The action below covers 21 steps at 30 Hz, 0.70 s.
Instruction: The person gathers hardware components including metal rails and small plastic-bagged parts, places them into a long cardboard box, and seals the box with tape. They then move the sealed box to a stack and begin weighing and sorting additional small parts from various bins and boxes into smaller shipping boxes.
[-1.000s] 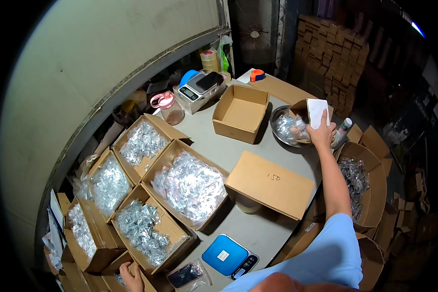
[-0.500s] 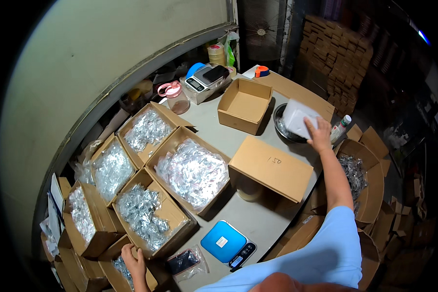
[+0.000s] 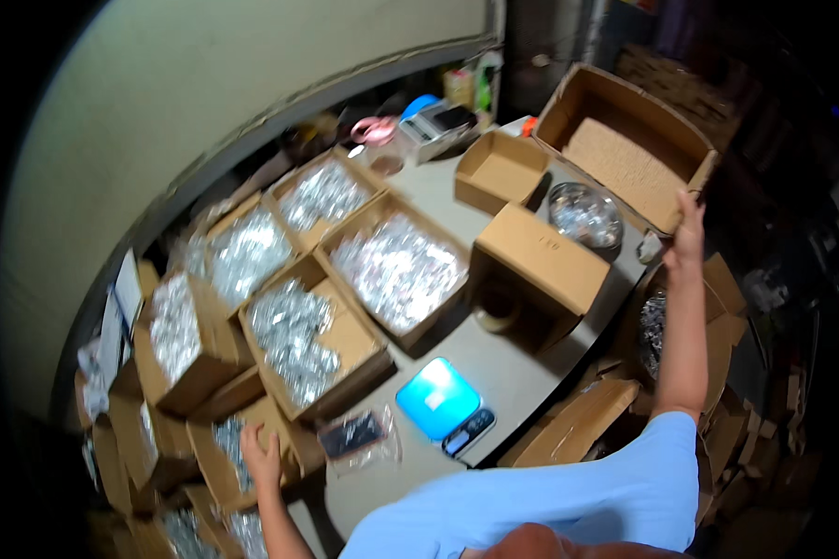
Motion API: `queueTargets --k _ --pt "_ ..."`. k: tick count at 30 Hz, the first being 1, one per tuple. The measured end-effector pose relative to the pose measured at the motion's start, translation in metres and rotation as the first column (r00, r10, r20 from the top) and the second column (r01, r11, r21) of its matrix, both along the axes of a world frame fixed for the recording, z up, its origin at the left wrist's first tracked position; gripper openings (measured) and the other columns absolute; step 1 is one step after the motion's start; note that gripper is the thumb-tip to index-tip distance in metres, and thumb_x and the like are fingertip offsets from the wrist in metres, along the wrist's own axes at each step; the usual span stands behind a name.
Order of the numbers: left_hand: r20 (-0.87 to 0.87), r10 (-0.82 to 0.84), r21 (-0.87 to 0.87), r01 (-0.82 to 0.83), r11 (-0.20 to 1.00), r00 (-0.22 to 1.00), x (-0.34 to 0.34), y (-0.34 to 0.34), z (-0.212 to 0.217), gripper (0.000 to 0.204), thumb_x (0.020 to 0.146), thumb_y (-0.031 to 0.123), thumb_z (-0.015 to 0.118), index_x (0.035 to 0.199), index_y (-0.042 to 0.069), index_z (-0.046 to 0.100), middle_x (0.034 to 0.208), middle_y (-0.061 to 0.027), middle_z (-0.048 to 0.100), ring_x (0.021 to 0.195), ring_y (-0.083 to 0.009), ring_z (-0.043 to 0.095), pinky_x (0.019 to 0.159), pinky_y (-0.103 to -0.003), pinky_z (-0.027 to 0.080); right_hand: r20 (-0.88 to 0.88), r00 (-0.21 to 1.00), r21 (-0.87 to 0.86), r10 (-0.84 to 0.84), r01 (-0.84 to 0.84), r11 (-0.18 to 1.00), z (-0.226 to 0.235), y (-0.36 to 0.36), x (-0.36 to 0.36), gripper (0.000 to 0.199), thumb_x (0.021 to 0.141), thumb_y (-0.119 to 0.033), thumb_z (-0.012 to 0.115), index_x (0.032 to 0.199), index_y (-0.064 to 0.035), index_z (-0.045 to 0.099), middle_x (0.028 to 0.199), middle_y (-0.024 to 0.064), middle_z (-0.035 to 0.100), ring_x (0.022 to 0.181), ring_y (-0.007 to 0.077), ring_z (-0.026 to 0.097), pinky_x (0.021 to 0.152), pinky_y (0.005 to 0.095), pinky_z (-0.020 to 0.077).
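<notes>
My right hand (image 3: pixel 688 231) is closed on the near right corner of a large open cardboard box (image 3: pixel 704 149). That box tilts at the table's far right, its open mouth facing me. A metal bowl (image 3: pixel 584 216) of small clear packets stands beside it. At the lower left my left hand (image 3: pixel 262 455) has its fingers apart and holds nothing. It hovers at the rim of a carton (image 3: pixel 284 438) with small silvery packets (image 3: pixel 229 447) inside; whether it touches the carton I cannot tell.
Several cartons of shiny packets (image 3: pixel 401 270) fill the table's left. An upturned carton (image 3: pixel 543 256), a smaller open box (image 3: pixel 502 170), a blue scale (image 3: pixel 437 399) and a bagged phone (image 3: pixel 352 434) lie on the grey table (image 3: pixel 382 498). More cartons (image 3: pixel 718 326) stand beyond its right edge.
My right hand has let go of the white block over the bowl, which is out of sight, and now grips the large box. My left hand's fingers have spread. The whole view has shifted.
</notes>
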<state>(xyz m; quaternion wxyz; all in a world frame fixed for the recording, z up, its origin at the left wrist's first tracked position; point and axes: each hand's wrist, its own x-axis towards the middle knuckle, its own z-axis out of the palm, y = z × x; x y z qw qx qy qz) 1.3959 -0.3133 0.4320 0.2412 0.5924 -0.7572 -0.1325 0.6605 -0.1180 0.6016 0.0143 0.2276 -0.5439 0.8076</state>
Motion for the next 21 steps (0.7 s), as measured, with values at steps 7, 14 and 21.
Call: queueTargets --k 7,14,21 --pt "-0.035 -0.007 -0.065 0.005 0.998 0.999 0.009 0.022 -0.005 0.03 0.077 0.016 0.064 0.102 0.001 0.057 0.105 -0.0169 0.055 0.102 -0.0344 0.051 0.091 -0.039 0.04 0.28 0.767 0.359 0.577 -0.641 0.678 0.015 0.014 0.218 0.049 0.083 -0.023 0.056 0.125 -0.0008 0.043 0.102 0.0073 0.059 0.09 0.0157 0.058 0.074 0.0267 0.0482" --pt "-0.124 0.034 -0.007 -0.035 0.999 0.992 0.038 0.04 -0.022 0.026 0.079 0.015 0.062 0.101 0.001 0.057 0.106 -0.0171 0.055 0.103 -0.0344 0.051 0.091 -0.039 0.039 0.664 0.44 0.381 0.605 -0.895 0.233 -0.165 -0.004 0.254 0.043 0.082 -0.008 0.049 0.125 -0.005 0.044 0.114 0.0052 0.052 0.1 0.0158 0.052 0.084 0.0266 0.044" --pt "-0.208 0.069 0.092 -0.05 0.994 0.976 0.044 0.037 -0.033 0.031 0.084 0.021 0.06 0.104 -0.001 0.056 0.107 -0.0186 0.055 0.101 -0.0357 0.052 0.09 -0.04 0.04 -0.067 0.773 0.872 0.631 -0.262 0.413 -0.19 -0.05 0.245 0.037 0.081 -0.016 0.063 0.113 -0.0002 0.054 0.101 0.0168 0.063 0.093 0.025 0.063 0.082 0.0328 0.0472"
